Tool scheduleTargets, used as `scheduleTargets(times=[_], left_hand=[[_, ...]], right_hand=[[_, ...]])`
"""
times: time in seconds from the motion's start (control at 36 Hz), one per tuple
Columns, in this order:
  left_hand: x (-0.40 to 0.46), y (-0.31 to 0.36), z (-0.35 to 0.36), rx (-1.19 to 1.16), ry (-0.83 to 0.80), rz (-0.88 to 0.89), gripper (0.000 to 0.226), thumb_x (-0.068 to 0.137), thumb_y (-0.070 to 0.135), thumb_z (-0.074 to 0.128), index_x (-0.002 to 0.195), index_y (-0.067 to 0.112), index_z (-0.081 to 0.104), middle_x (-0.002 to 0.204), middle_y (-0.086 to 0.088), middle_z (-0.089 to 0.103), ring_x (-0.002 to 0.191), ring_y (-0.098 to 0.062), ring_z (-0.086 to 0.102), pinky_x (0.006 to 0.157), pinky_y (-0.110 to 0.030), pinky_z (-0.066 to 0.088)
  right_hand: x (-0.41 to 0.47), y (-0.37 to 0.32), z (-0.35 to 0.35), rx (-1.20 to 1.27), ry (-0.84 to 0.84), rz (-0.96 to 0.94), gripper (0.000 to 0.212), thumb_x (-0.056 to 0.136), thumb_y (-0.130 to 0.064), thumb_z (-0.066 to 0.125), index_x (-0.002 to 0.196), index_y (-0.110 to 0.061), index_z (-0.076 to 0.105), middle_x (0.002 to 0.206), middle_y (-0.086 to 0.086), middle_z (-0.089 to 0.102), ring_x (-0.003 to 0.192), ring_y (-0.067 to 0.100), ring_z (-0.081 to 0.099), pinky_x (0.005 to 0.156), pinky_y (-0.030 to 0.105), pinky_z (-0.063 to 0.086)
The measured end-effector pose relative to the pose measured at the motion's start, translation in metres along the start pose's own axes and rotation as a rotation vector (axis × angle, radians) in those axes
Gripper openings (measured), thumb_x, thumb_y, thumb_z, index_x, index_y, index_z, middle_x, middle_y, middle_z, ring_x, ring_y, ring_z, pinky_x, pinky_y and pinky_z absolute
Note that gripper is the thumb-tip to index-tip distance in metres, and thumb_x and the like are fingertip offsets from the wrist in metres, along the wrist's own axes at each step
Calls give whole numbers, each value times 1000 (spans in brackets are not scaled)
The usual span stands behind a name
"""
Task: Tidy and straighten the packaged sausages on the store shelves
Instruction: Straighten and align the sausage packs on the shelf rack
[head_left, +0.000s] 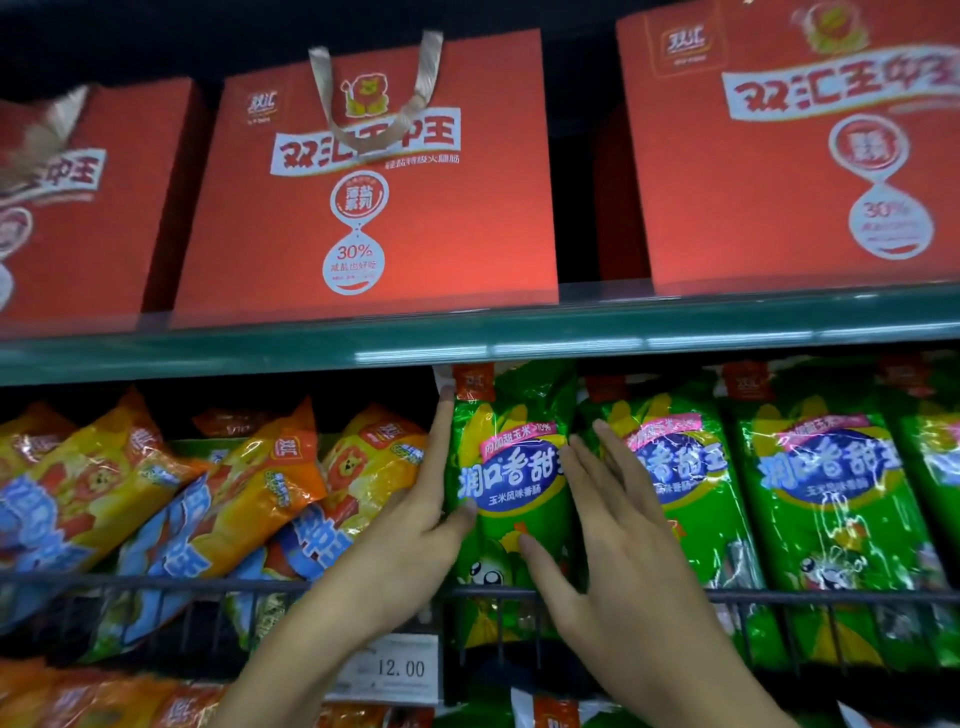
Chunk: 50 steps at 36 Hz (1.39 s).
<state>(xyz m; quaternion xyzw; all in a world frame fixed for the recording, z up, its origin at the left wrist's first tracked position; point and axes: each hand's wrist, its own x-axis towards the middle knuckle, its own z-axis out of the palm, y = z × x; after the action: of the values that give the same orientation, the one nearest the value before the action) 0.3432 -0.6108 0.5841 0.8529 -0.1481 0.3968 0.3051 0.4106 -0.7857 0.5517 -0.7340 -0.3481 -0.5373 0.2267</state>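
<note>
Red gift boxes (363, 208): top shelf, stiff; we read "30%" on front.
Orange sausage packs (218, 499): mid shelf, left, slumped at angles.
Green corn-sausage pack (511, 467): mid shelf, upright behind wire rail (156, 582); soft, glossy film, prob. slippery & light. We'd take it by both side edges.
Left hand (415, 514): fingers straight along pack's left edge, thumb on front.
Right hand (608, 525): flat, fingers spread, at right edge.
Price tag (395, 667): "12.00".

Green corn-printed sausage packs (826, 519), orange-yellow lion-printed packs (249, 493), red white-lettered gift boxes (374, 197).
</note>
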Motion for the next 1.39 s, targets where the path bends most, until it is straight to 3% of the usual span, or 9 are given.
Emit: scheduleTargets(times=[0.11, 0.22, 0.39, 0.56, 0.72, 0.89, 1.08, 1.17, 1.39], left_hand=[[2, -10, -1, -131, 46, 60, 80, 102, 25, 54, 141, 76, 6, 137, 37, 48, 133, 0, 48, 116, -33, 38], [2, -10, -2, -177, 122, 58, 69, 101, 29, 54, 141, 73, 20, 117, 39, 61, 124, 10, 51, 106, -22, 39], [-2, -5, -2, -135, 88, -10, 68, 104, 27, 51, 135, 78, 17, 137, 7, 53, 135, -2, 41, 103, -23, 32], [3, -10, -3, -8, -7, -64, 58, 107, 34, 43, 140, 70, 13, 150, 2, 45, 139, -10, 38, 102, -30, 31], [2, -12, -3, -67, -56, -56, 63, 107, 31, 44, 148, 65, 10, 160, 32, 14, 150, 1, 16, 120, -23, 18], [11, -16, -3, -97, -120, -86, 62, 108, 32, 44, 147, 66, 11, 158, 29, 16, 146, 4, 16, 118, -19, 17], [-3, -13, 13, 270, 45, 52, 65, 107, 38, 35, 154, 54, -8, 154, 23, 23, 142, 1, 26, 112, -21, 29], [-11, -7, 23, 455, 148, 110, 67, 106, 41, 31, 156, 45, -13, 128, 8, 25, 105, -7, 46, 90, -31, 51], [-14, -9, 28, 625, 341, 282, 49, 100, 22, 50, 149, 23, 46, 143, 0, 26, 128, -16, 29, 103, -31, 44]], right_hand=[[0, 1, 1, 43, 48, 7, 78, 91, -60, 42, 149, -7, 45, 156, 0, 43, 154, 14, 14, 122, 19, 6], [0, 4, 4, 95, 93, -10, 77, 90, -57, 45, 149, -7, 45, 157, 1, 41, 152, 16, 22, 120, 19, 9], [0, 3, 8, 26, 102, -10, 77, 91, -58, 43, 145, -3, 48, 153, 5, 46, 151, 22, 27, 118, 28, 18], [-1, 1, 12, -88, 70, -23, 79, 94, -61, 39, 142, -1, 52, 151, 9, 50, 152, 25, 25, 115, 35, 23], [-3, -7, 13, -173, 32, -71, 77, 99, -60, 31, 150, -4, 42, 161, 11, 34, 151, 23, 27, 118, 44, 17], [-4, -10, 14, -254, -2, -46, 77, 100, -61, 28, 149, -3, 44, 158, 13, 38, 150, 25, 30, 117, 46, 17], [-5, -10, 15, -250, -15, -30, 78, 100, -60, 28, 150, -2, 42, 159, 15, 35, 150, 26, 31, 119, 45, 16], [-5, -10, 14, -255, -9, -26, 78, 100, -60, 30, 150, -1, 42, 159, 16, 36, 149, 26, 32, 119, 44, 16], [-3, -9, 16, -262, -13, -27, 79, 98, -60, 31, 148, 0, 44, 158, 16, 38, 150, 28, 31, 119, 44, 16]])
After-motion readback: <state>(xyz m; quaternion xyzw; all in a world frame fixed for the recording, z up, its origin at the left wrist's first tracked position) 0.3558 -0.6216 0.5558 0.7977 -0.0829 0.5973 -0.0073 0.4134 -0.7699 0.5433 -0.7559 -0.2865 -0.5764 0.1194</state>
